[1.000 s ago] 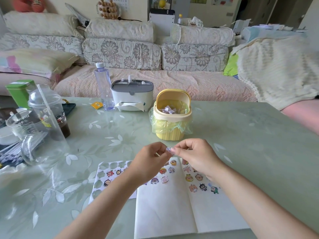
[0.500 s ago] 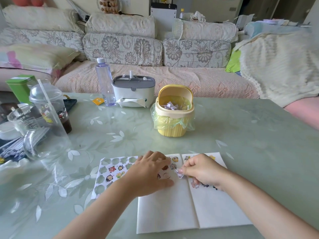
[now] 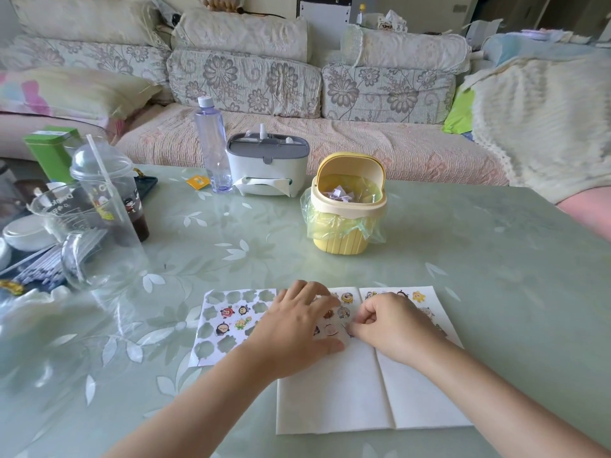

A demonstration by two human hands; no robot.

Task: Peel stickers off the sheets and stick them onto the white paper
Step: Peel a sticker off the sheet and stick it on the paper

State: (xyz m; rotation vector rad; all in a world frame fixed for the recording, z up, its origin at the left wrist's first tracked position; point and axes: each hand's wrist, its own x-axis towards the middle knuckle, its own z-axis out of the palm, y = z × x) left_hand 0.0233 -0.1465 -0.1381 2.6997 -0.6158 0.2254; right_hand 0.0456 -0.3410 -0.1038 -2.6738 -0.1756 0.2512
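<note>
1. The white paper (image 3: 334, 391) lies open and flat at the near edge of the table (image 3: 489, 259). Cartoon stickers cover its far part.
2. The sticker sheet (image 3: 224, 325) lies just left of the paper, touching it, mostly peeled.
3. The left hand (image 3: 297, 328) rests flat on the paper's left half, fingers spread.
4. The right hand (image 3: 386, 325) is curled, thumb and forefinger pinching a small sticker (image 3: 347, 329) down at the paper's centre fold; the sticker is mostly hidden.
5. A yellow bin (image 3: 344, 239) stands beyond the paper, well apart.
</note>
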